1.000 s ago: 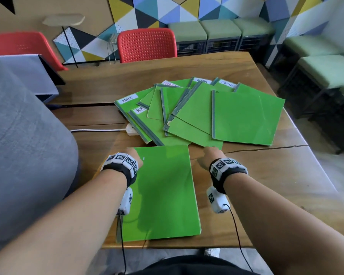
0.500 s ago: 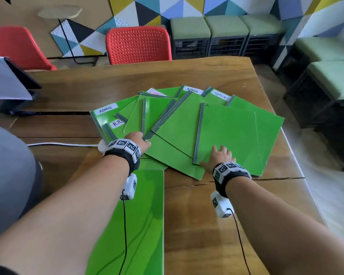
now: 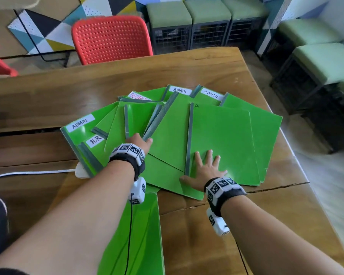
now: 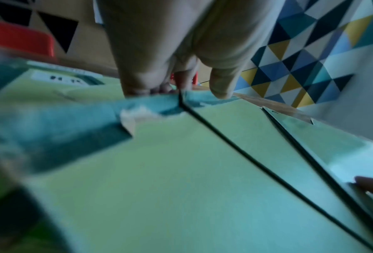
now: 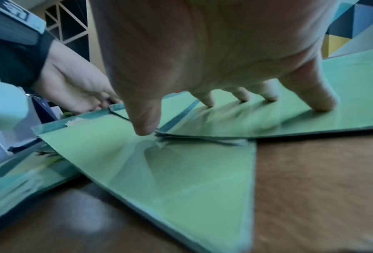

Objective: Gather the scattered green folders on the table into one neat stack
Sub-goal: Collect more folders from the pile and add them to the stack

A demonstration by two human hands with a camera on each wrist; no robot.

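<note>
Several green folders with grey spines lie fanned out and overlapping in the middle of the wooden table [image 3: 87, 92]; some carry white labels. My right hand [image 3: 205, 169] lies flat on the top folder [image 3: 222, 139], fingers spread, fingertips [image 5: 320, 102] pressing down and the thumb at its spine's near end. My left hand [image 3: 139, 140] is at the near corner of a middle folder [image 3: 167, 135]. It pinches the lower end of the spine [image 4: 159, 104] between fingers and thumb. One more green folder [image 3: 143, 235] lies apart at the near edge, partly under my left forearm.
A white cable [image 3: 28, 172] and its plug [image 3: 80, 171] run under the fan's left side. The fan reaches close to the table's right edge. A red chair [image 3: 111, 38] and green stools [image 3: 207, 10] stand beyond the far edge. A crack [image 3: 276, 187] crosses the near tabletop.
Both hands left the single near folder and reached forward onto the fan. The right hand slid further up the top folder; the left hand took hold of a spine corner.
</note>
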